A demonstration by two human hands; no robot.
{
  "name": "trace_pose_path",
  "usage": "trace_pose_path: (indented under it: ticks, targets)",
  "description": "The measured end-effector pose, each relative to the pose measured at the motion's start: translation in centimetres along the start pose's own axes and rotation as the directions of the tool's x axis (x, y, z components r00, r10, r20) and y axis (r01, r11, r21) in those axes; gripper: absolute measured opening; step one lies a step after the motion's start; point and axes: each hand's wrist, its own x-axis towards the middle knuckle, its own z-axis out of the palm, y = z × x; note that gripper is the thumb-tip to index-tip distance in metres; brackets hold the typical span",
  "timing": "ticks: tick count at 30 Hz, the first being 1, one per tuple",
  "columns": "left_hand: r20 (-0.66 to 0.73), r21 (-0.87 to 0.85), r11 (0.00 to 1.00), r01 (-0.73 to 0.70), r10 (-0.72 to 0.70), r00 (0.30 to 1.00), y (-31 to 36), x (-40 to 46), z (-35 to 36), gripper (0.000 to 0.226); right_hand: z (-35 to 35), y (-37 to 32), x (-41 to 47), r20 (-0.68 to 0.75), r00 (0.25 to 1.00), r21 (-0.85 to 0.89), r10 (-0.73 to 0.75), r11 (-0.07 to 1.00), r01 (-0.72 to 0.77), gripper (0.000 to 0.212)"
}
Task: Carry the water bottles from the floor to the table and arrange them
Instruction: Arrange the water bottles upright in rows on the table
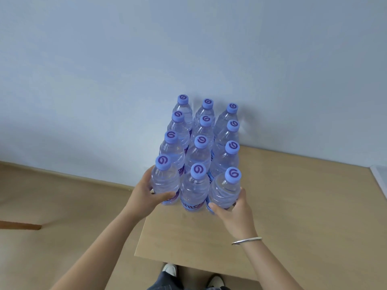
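Note:
Several clear water bottles with blue caps stand upright in three close rows on the light wooden table (282, 216), near its left edge and running back to the wall. My left hand (144, 195) grips the front left bottle (165, 181) round its body. My right hand (234, 212) grips the front right bottle (226, 191), which leans slightly. The front middle bottle (194, 191) stands between them, untouched. A silver bangle (247, 240) sits on my right wrist.
A pale wall (188, 49) rises straight behind the bottles. Tan floor (62, 206) lies left of the table, with a brown wooden bar (21, 226) at the far left. My shoes (170, 270) show under the table's front edge. A white object's edge (379, 174) sits at the far right.

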Motion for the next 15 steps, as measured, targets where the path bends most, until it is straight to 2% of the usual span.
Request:
trace_pose_path:
  ticks: [9,11,13,14,15]
  targets:
    - [0.044,-0.022,1.000,0.004,-0.003,0.999,-0.5,0.3,-0.4,0.079,0.7,-0.5,-0.3,-0.041,0.999,0.021,0.024,1.000,-0.023,0.056]
    - [0.097,-0.012,1.000,-0.010,0.012,0.995,0.0,0.0,-0.5,0.087,-0.3,-0.6,0.0,0.103,0.993,0.039,0.065,0.997,-0.069,0.059]
    - [0.122,-0.066,0.998,-0.004,0.012,0.992,0.7,-0.2,-1.2,0.095,-2.5,-1.1,0.5,0.362,0.922,-0.025,0.140,0.990,-0.140,0.067]
    - [0.107,-0.125,0.992,0.013,0.000,0.994,1.4,-0.1,-1.8,0.092,-3.8,-1.1,1.1,0.415,0.889,-0.067,0.193,0.981,-0.181,0.071]
    - [0.084,-0.191,0.981,0.028,-0.012,0.996,2.3,0.3,-2.4,0.082,-5.2,-1.3,1.9,0.394,0.890,-0.055,0.230,0.972,-0.227,0.071]
